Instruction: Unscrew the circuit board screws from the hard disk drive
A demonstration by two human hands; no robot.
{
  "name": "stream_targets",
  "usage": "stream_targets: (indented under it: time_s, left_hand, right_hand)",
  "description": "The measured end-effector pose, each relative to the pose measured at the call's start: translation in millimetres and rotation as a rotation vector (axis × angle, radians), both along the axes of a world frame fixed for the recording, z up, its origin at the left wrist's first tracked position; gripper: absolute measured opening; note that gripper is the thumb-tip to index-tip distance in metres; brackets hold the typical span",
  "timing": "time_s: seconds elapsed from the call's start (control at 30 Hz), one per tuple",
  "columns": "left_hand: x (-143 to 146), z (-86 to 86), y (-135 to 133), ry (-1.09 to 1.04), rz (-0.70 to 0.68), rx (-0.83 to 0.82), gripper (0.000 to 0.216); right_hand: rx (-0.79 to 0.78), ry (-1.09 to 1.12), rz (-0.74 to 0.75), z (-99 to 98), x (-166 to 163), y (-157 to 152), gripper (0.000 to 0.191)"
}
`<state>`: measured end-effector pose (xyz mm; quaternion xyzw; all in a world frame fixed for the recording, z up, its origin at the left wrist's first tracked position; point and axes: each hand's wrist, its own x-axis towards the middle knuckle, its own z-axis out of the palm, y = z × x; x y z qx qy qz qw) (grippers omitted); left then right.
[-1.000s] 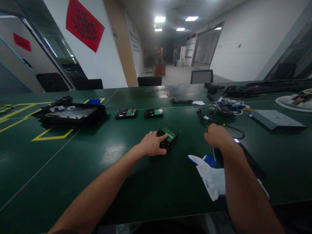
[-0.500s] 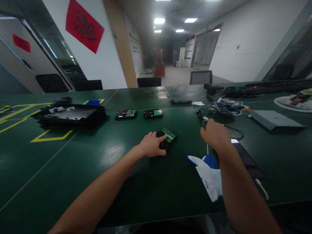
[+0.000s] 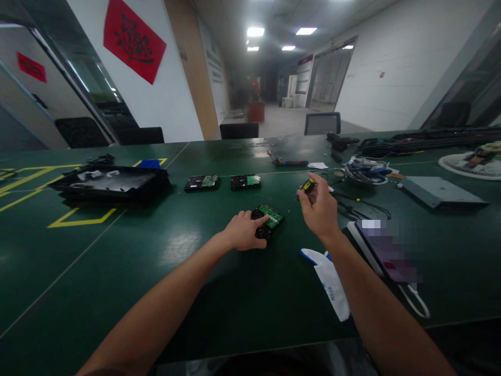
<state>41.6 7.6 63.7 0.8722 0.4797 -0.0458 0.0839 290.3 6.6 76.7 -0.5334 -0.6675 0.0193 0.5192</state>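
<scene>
A hard drive point(image 3: 273, 215) lies on the green table with its green circuit board facing up. My left hand point(image 3: 245, 231) holds it down from the left, index finger across the board and thumb along the near edge; the palm hides part of the drive. To the right, my right hand point(image 3: 320, 206) is closed around a screwdriver point(image 3: 308, 185) with a yellow and black handle. Its thin tip points down and left, apart from the drive. Two more hard drives, a left one point(image 3: 202, 183) and a right one point(image 3: 246, 181), lie farther back.
A white and blue glove point(image 3: 331, 287) lies partly under my right forearm, beside a phone point(image 3: 385, 250). Black cables point(image 3: 368, 203), a grey metal box point(image 3: 444, 192) and a bundle of wires point(image 3: 368, 169) are at the right. Black trays point(image 3: 111, 183) stand at the left.
My right hand has moved left from the cables toward the hard drive, and the screwdriver now shows in it. The phone has lit up. My left hand stays on the drive.
</scene>
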Motion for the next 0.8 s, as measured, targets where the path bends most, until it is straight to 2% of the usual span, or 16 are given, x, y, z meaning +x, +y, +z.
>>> stream_targets:
  time_s: [0.2,0.53,0.8]
  left_hand:
    - [-0.3,-0.5,-0.1,-0.001,0.005,-0.004,0.095]
    - [-0.4,-1.2,-0.2,0.000,-0.002,0.011,0.094]
    - [-0.4,-1.0,0.5,0.009,0.002,0.007,0.095]
  right_hand:
    - [-0.023,0.040,0.163,-13.1,-8.0,2.6,0.052]
    - [0.001,0.021,0.239,-19.8,-10.8,5.5,0.050]
    - [-0.042,0.034,0.302,-20.2,-8.7,5.4,0.048]
